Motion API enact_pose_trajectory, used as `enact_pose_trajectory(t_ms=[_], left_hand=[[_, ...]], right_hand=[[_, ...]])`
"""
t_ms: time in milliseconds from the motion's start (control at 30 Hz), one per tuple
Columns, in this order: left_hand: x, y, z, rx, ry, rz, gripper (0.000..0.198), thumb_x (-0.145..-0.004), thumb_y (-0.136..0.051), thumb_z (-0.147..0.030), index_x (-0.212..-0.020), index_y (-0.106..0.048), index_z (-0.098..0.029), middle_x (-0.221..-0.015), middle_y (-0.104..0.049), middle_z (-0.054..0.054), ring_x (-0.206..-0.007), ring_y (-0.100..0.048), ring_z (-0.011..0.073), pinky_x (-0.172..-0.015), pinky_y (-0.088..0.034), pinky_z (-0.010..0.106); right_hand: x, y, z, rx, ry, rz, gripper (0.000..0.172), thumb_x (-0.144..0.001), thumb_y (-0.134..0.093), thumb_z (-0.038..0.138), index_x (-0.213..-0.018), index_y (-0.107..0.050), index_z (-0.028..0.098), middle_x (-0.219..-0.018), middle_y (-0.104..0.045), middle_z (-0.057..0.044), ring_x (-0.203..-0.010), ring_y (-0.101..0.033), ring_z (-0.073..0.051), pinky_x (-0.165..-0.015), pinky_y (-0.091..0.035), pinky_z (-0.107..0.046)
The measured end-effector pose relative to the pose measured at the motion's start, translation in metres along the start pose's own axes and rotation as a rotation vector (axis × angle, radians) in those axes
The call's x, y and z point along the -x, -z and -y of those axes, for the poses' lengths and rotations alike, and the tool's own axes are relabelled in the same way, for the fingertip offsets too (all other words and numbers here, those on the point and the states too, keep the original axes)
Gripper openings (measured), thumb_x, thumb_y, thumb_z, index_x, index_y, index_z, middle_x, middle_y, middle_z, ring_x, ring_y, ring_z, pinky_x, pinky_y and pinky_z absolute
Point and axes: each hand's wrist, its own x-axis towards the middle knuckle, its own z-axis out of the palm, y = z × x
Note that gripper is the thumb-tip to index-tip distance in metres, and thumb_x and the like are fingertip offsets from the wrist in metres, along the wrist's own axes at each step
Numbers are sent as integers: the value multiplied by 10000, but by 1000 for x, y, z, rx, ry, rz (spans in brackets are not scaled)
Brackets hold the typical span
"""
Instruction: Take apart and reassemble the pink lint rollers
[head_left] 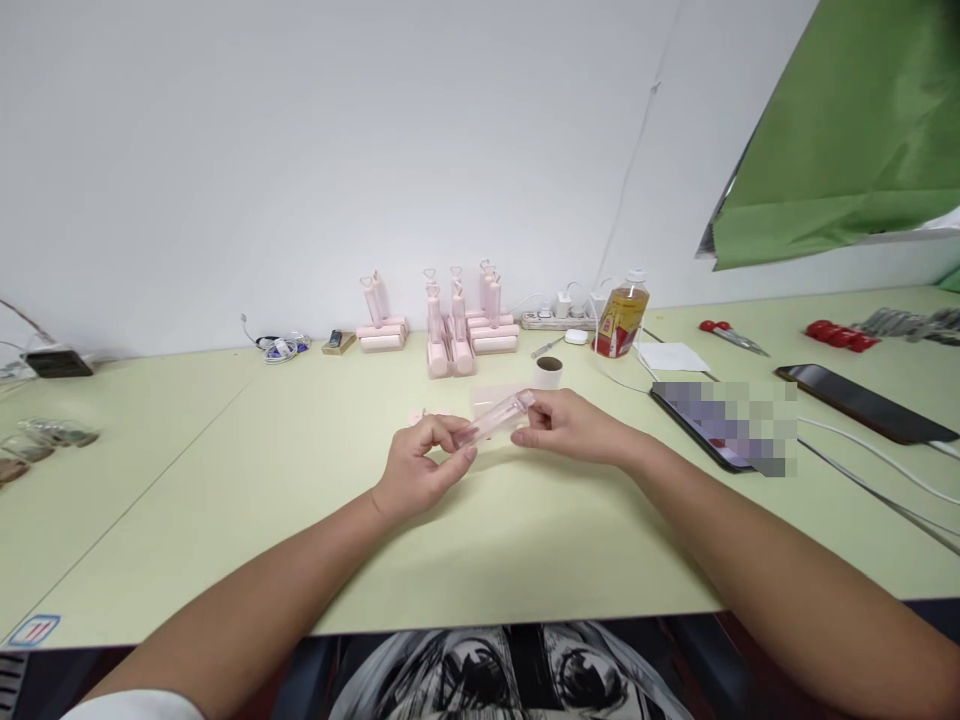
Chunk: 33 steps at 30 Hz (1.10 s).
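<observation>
Pale green tabletop (262, 470) spreads under your forearms and runs back to a white wall (300, 150). Between your hands, raised off the surface, is a clear plastic case (495, 418), slanting up from left to right. Your left hand (422, 468) pinches its lower end between thumb and fingers. Your right hand (566, 425) has its fingertips at the upper end, the thumb apart below them; whether they close on the case, you cannot tell from this view. Just past your right hand stands a white label roll (549, 378) with a brown core. Farther out, straight ahead of your hands, pink cylindrical items (460, 357) form groups, some lying flat, others upright with loops on top. Beyond your right hand, near the wall, are a power strip (555, 322) and a white-capped bottle (624, 315) of amber liquid. Off to that hand's right lie a phone (705, 430) with a pixelated screen and, farther over, a dark phone (862, 402). Well beyond your left hand, toward the wall, rests a bundled cable (283, 347).
</observation>
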Motion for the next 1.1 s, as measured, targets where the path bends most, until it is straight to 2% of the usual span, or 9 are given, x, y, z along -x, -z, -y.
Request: enact_pose_trajectory(t_ms=[100,200,333,433,533,633,833,967,1100], left_hand=[[0,-2,0,-7,26,171,259,-829,-651,-261,-659,-471,-184,-971,-731,94,-872,-679,170,-792,-518,320],[0,-5,2,-25,39,337,219,-839,-644,-299,-688,-542,-180,-962,-730,85,-892,-678,174,-782,-517,309],[0,-5,3,-112,40,356,170,-850,-625,-339,-789,-624,-180,-975,-708,94,-966,-659,198,-781,-515,303],[-1,-2,3,-143,63,368,181,-877,-577,-326,-792,-630,-175,-914,-698,76,-848,-655,167,-721,-501,273],[-2,0,3,-180,83,395,202,-883,-553,-315,-766,-630,-170,-805,-680,49,-711,-611,134,-655,-471,248],[-2,0,2,-210,93,414,216,-879,-547,-321,-754,-628,-165,-747,-653,35,-648,-565,116,-601,-437,228],[-2,0,1,-221,86,431,237,-878,-542,-340,-736,-617,-165,-646,-576,0,-572,-480,94,-540,-371,215],[-2,0,1,-231,96,453,252,-876,-537,-335,-702,-599,-164,-614,-548,-8,-554,-446,91,-524,-351,218],[-1,-1,3,-245,83,458,244,-866,-543,-317,-680,-589,-166,-599,-535,-13,-548,-440,91,-518,-349,216]], right_hand=[[5,-17,10,-348,140,17,577,-760,-685,517,-1205,-559,171,-707,-505,28,-621,-445,-122,-571,-343,-244],[8,-27,16,-415,168,28,425,-767,-672,532,-974,-620,165,-662,-488,23,-594,-421,-116,-557,-343,-249],[8,-6,14,-96,105,-205,329,-803,-623,482,-687,-547,184,-603,-463,20,-562,-399,-114,-541,-319,-250],[4,18,4,204,-124,-295,334,-799,-601,464,-634,-512,187,-607,-513,6,-554,-425,-119,-531,-297,-255],[-2,27,-6,329,-302,-215,295,-774,-608,444,-648,-557,182,-658,-586,-22,-582,-486,-140,-536,-303,-263],[-6,24,-12,341,-382,-149,273,-759,-618,433,-667,-599,177,-672,-621,-32,-598,-530,-155,-543,-318,-267],[-6,23,-13,312,-385,-106,371,-730,-647,544,-691,-660,176,-654,-629,-34,-594,-558,-166,-524,-323,-263],[0,35,-14,266,-424,-4,493,-699,-650,658,-781,-710,176,-638,-633,-41,-567,-584,-176,-518,-347,-266],[7,55,-28,147,-365,147,517,-669,-702,633,-913,-725,178,-778,-679,-75,-614,-618,-188,-518,-389,-266]])
